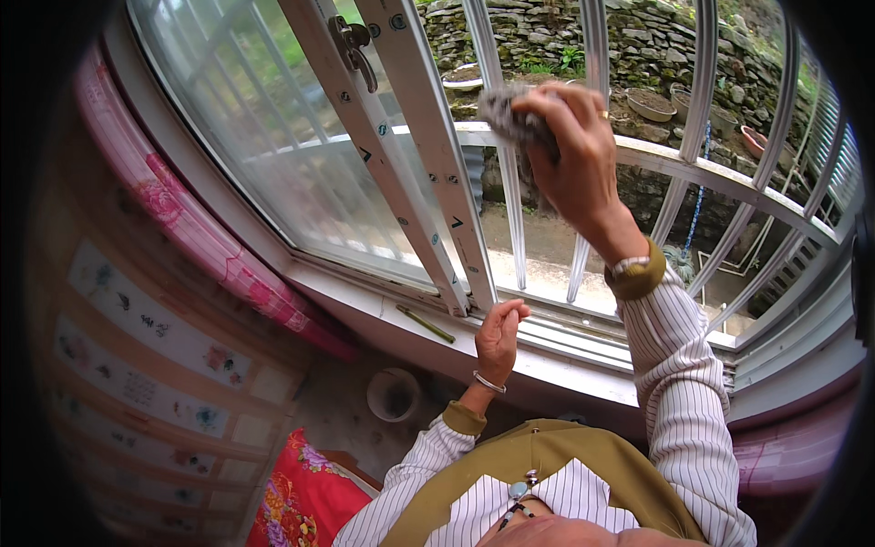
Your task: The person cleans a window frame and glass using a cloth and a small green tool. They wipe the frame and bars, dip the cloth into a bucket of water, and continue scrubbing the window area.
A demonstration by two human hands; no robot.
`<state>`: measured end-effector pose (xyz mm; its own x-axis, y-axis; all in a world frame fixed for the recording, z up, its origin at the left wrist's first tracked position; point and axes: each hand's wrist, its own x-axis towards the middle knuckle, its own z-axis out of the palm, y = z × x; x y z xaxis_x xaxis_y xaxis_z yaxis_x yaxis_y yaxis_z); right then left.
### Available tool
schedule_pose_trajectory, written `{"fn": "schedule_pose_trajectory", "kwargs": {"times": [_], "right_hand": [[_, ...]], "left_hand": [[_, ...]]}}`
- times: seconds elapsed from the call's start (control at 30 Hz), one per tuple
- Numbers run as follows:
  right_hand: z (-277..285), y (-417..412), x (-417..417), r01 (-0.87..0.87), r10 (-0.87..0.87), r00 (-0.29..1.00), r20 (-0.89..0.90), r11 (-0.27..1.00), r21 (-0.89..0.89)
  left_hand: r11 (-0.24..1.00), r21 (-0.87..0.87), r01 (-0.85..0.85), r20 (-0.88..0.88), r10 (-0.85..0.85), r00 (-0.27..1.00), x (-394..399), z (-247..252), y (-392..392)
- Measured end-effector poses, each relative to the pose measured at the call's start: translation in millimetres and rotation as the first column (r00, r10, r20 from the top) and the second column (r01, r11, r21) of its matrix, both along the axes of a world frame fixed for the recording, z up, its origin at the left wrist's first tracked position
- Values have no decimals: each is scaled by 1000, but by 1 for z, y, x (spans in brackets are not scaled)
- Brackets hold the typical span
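My right hand (574, 143) is raised at the window and grips a bunched grey cloth (509, 113). From this view the cloth overlaps the white metal window bars (509, 212); whether it touches them I cannot tell. Low down, my left hand (497, 335) has its fingers curled beside the bottom corner of the sliding window sash (454, 198), just over the sill (567, 366). What lies inside those curled fingers is hidden. A second glazed sash (301, 184) overlaps it on the left, with a metal latch handle (355, 51) on its frame.
A green stick-like object (425, 324) lies on the sill. Below stands a round bucket (393, 395). Pink floral curtain (205, 239) hangs at the left, and red flowered fabric (301, 492) lies near my left elbow. Outside are a stone wall (656, 41) and planters (649, 104).
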<state>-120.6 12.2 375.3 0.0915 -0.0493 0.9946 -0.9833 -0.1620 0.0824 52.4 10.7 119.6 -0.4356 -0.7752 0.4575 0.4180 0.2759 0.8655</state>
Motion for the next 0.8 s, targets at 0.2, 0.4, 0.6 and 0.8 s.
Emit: {"fn": "schedule_pose_trajectory", "kwargs": {"times": [0.2,0.4,0.6,0.8], "right_hand": [[14,-28,-23,183,-197,980,-10,889,420],[44,9,-29,346,-263,938,-225,740,577],[15,-36,-11,206,-319,939,130,823,530],[40,-4,-15,500,-451,846,-284,485,718]], "left_hand": [[994,-13,111,-46,-111,993,-27,14,-4],[992,-24,128,-58,-129,990,-21,20,-15],[977,4,215,-11,-215,977,-36,4,-9],[962,31,272,-41,-271,962,-33,-1,-15]]}}
